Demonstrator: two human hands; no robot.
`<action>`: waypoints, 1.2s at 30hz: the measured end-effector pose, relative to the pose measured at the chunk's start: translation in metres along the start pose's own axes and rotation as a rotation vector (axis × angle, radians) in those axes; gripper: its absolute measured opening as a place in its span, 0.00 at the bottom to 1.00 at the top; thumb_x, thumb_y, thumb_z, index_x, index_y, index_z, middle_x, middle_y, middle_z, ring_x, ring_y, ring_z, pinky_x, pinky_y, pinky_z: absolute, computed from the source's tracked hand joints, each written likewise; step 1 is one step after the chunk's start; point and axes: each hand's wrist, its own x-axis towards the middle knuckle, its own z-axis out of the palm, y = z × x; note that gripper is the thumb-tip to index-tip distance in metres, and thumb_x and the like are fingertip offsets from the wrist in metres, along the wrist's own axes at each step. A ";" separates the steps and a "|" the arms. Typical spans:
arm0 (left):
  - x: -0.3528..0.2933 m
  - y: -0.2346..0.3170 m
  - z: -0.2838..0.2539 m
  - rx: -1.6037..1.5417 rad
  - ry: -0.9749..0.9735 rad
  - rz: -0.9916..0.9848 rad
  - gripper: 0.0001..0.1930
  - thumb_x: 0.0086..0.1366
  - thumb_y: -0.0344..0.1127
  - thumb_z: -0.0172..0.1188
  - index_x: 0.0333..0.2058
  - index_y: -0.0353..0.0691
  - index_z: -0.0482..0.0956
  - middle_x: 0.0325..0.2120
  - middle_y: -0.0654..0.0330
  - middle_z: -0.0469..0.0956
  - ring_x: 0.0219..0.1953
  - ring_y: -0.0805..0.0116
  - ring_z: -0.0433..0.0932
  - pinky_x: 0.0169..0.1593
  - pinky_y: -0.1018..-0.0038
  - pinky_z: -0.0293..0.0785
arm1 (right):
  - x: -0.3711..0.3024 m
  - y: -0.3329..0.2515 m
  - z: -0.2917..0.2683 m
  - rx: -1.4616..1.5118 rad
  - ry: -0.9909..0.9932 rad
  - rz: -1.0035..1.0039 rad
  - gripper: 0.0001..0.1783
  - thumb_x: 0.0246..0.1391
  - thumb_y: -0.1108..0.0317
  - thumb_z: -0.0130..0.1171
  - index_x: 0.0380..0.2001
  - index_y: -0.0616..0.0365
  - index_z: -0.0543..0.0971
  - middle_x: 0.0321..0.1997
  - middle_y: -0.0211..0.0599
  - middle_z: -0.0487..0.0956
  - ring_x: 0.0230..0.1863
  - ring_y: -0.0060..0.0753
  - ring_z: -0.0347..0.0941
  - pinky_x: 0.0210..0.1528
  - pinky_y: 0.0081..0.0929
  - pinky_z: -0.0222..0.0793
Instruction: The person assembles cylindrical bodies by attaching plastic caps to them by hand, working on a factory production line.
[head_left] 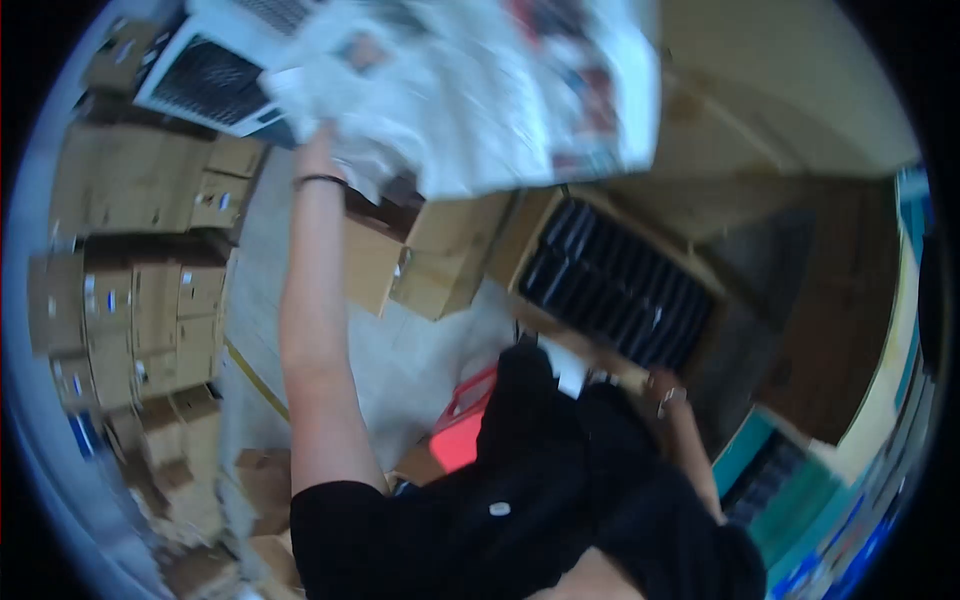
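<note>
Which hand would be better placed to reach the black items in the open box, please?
Probably the right hand: it is near that box, while the left hand is raised at the white plastic.

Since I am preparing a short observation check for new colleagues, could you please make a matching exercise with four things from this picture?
Things:
1. Plastic bag
2. Black items
3. Wristband
4. Floor line

Descriptions:
a. Yellow
b. Lined up inside an open carton
c. Mostly white with coloured patches, raised at the left hand
d. Thin and dark, worn on the left wrist

Pairs: 1-c, 2-b, 3-d, 4-a
</note>
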 end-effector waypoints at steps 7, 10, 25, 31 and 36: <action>0.158 -0.126 -0.027 0.717 0.345 -0.158 0.14 0.53 0.31 0.49 0.36 0.29 0.74 0.37 0.49 0.75 0.39 0.59 0.75 0.42 0.68 0.70 | 0.029 0.030 0.125 0.274 0.027 0.327 0.14 0.41 0.61 0.53 0.33 0.56 0.76 0.25 0.43 0.77 0.24 0.41 0.75 0.30 0.33 0.71; 0.198 -0.188 -0.083 0.818 0.449 -0.229 0.15 0.53 0.33 0.48 0.36 0.28 0.74 0.37 0.48 0.75 0.39 0.57 0.75 0.40 0.66 0.70 | 0.012 -0.012 0.137 0.485 0.097 0.474 0.14 0.42 0.61 0.51 0.32 0.56 0.76 0.23 0.40 0.77 0.22 0.34 0.75 0.30 0.30 0.70; 0.123 -0.243 -0.010 0.374 0.384 -0.367 0.20 0.56 0.41 0.52 0.40 0.28 0.72 0.35 0.51 0.75 0.35 0.60 0.76 0.38 0.67 0.71 | 0.011 -0.051 0.123 0.544 0.265 0.412 0.15 0.44 0.63 0.53 0.36 0.56 0.75 0.24 0.39 0.77 0.23 0.32 0.75 0.29 0.28 0.70; 0.112 -0.267 -0.018 -0.014 0.189 -0.486 0.24 0.58 0.42 0.53 0.47 0.28 0.65 0.39 0.51 0.72 0.37 0.57 0.74 0.41 0.63 0.70 | 0.013 -0.073 0.111 0.583 0.187 0.473 0.16 0.43 0.65 0.54 0.38 0.57 0.75 0.26 0.39 0.78 0.28 0.33 0.75 0.34 0.29 0.70; 0.148 -0.288 -0.089 0.777 0.435 -0.541 0.60 0.32 0.53 0.72 0.57 0.32 0.43 0.53 0.45 0.59 0.50 0.54 0.66 0.53 0.64 0.63 | 0.016 -0.095 0.091 0.589 0.131 0.438 0.16 0.42 0.64 0.56 0.38 0.54 0.75 0.36 0.44 0.77 0.40 0.45 0.72 0.43 0.35 0.68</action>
